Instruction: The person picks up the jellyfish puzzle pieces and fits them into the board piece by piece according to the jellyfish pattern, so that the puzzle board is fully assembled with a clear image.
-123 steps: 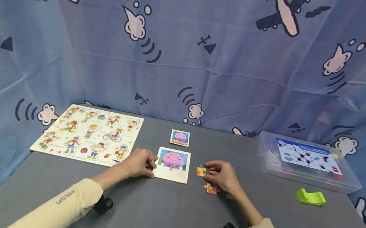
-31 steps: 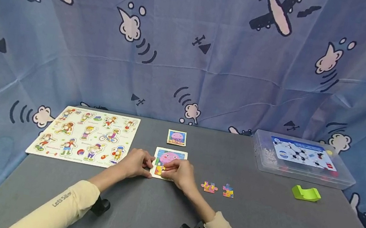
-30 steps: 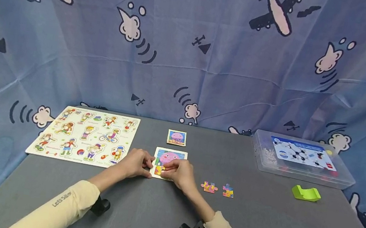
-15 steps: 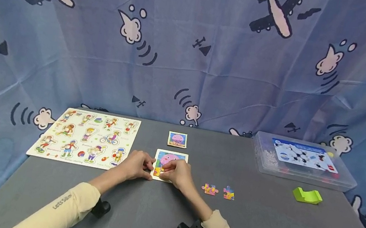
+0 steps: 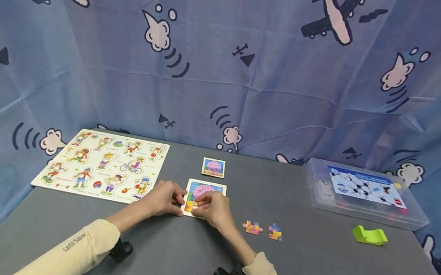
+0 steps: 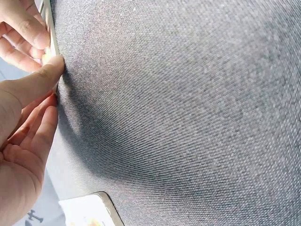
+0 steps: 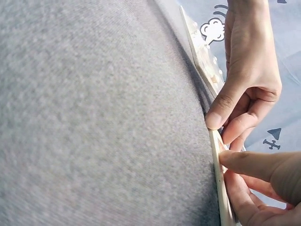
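A small square puzzle board [image 5: 208, 183] with a pink octopus picture lies in the middle of the table. My left hand [image 5: 163, 198] grips the board's left edge. In the left wrist view the left thumb [image 6: 51, 70] rests against the board's near side. My right hand [image 5: 215, 210] pinches a yellow-and-orange jigsaw piece [image 5: 189, 206] at the board's lower left, and covers the lower right part of the picture. In the right wrist view the right fingers [image 7: 249, 162] are right at the board's edge, beside the left hand [image 7: 254, 70].
Two loose jigsaw pieces, one pink and yellow [image 5: 252, 228], one blue and yellow [image 5: 275, 231], lie right of the board. Behind it is a small octopus picture card [image 5: 213, 167]. A large sports-figure board [image 5: 99, 179] lies left. A clear plastic box [image 5: 334, 206] and green curved block [image 5: 369, 236] sit right.
My right hand has brought a jigsaw piece leftward from beside the loose ones to the board's lower left. Over the last second its fingers shifted only slightly; the left hand stays at the edge.
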`<state>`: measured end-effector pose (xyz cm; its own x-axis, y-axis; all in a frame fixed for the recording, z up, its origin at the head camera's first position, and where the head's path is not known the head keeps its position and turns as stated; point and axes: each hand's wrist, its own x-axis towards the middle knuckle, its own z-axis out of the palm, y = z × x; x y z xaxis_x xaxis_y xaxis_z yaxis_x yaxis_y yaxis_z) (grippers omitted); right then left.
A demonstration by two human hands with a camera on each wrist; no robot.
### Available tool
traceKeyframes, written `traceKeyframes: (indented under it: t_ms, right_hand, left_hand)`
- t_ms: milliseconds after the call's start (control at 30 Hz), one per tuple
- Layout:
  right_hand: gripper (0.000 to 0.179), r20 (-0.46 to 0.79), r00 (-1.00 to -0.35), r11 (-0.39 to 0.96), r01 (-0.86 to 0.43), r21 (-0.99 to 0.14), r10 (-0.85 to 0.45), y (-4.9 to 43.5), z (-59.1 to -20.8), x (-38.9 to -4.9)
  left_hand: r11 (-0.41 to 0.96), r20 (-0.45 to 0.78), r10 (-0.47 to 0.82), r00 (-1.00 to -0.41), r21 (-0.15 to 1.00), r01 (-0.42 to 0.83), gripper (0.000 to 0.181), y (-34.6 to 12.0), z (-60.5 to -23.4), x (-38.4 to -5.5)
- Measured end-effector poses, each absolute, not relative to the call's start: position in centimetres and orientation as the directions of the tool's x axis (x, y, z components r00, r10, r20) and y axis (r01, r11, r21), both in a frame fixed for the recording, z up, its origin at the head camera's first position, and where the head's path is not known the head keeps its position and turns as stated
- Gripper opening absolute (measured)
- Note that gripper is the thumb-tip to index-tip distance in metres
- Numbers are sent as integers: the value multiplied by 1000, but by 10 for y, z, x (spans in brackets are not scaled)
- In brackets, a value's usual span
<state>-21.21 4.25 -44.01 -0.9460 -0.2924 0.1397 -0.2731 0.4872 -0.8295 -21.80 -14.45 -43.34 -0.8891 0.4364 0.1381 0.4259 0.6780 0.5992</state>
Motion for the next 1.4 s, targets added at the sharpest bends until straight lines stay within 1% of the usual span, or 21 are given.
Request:
traceKeyframes:
  t_ms: [200,333,433,500,767,867,1167,1400]
  right_hand:
    - [28,110,-956,457,-228,-860,-270,45,-439,-213]
    - [30,128,-961,366,-213,-906,-245,44,-438,-211]
    - [31,149,-957,278,-218,-936,-248,42,-440,-211]
    - [31,153,-955,247,-216,-945,-253,41,-443,-211]
    - [29,155,-956,276,-224,-935,-249,37,-449,-213]
    - [28,159,-955,261,-225,-939,-251,38,-450,-213]
    - [31,90,-970,170,-130,-977,-227,54,-441,-211]
    - [31,43,-987,118,-61,-991,-157,73,-440,-210]
  left_hand:
    - [675,133,448,-884,599,432,20,-144,-433,-218]
    - [680,128,445,-886,595,428,20,-144,-432,-218]
    - [687,121,436,-892,596,417,20,-144,-431,-218]
    - [687,116,434,-893,599,411,20,-145,-431,-218]
    - [681,122,438,-890,602,418,20,-145,-432,-218]
    - [680,126,440,-889,600,421,20,-145,-433,-219]
    - [687,129,442,-887,587,428,20,-143,-434,-220]
    - [688,118,432,-894,598,412,20,-144,-432,-218]
